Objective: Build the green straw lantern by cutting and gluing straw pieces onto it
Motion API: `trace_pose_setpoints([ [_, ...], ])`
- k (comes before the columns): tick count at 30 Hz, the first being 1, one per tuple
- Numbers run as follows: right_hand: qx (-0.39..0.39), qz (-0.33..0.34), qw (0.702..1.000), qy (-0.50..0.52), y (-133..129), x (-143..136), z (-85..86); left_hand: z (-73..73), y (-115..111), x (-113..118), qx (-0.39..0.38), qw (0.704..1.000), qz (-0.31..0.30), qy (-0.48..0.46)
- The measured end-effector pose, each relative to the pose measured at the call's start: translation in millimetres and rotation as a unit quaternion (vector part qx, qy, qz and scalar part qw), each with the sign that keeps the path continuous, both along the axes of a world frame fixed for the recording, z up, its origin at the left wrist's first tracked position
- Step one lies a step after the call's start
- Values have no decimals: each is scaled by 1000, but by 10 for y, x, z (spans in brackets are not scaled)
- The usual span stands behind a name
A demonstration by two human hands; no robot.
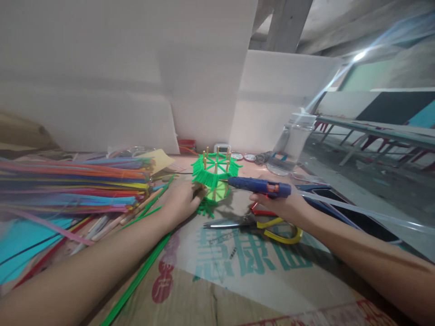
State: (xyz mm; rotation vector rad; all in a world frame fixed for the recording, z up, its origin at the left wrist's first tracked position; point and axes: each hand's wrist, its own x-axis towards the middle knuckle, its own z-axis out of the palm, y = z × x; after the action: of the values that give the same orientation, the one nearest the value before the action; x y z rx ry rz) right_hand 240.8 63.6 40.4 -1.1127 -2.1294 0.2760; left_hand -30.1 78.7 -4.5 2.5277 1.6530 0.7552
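Note:
At the middle of the table stands a green pipe-cleaner craft (216, 172), a round tier with upright wooden sticks above a lower light-green disc. My left hand (183, 199) is at its left side, fingers closed against the lower part; what the fingertips hold is hidden. My right hand (275, 204) grips a blue glue gun (258, 185) with a long clear glue stick trailing from its back. The gun's nozzle points left and reaches the craft's right side. Below the gun lie scissors with yellow handles (283, 231), blades toward the left.
Many coloured pipe cleaners (102, 181) are heaped at left, with loose green ones (141, 276) under my left arm. A clear plastic bottle (290, 142) stands at back right, near a dark phone-like slab (346, 213). White boards (204, 90) rise behind the table.

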Motion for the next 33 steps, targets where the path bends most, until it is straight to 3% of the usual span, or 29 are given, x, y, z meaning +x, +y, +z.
trace_pose_setpoints([
  [6,3,-34,999,-34,-80,-27,20,0,-6,6,0,1000,5,-7],
  [14,33,4,995,-98,-124,-8,59,-15,-1,-3,-1,1000,3,-21],
  [24,85,5,990,-112,-178,-13,69,1,-7,-2,2,1000,-6,4],
  [33,84,8,990,-113,-165,-11,76,-30,7,-11,9,1000,-7,4],
])
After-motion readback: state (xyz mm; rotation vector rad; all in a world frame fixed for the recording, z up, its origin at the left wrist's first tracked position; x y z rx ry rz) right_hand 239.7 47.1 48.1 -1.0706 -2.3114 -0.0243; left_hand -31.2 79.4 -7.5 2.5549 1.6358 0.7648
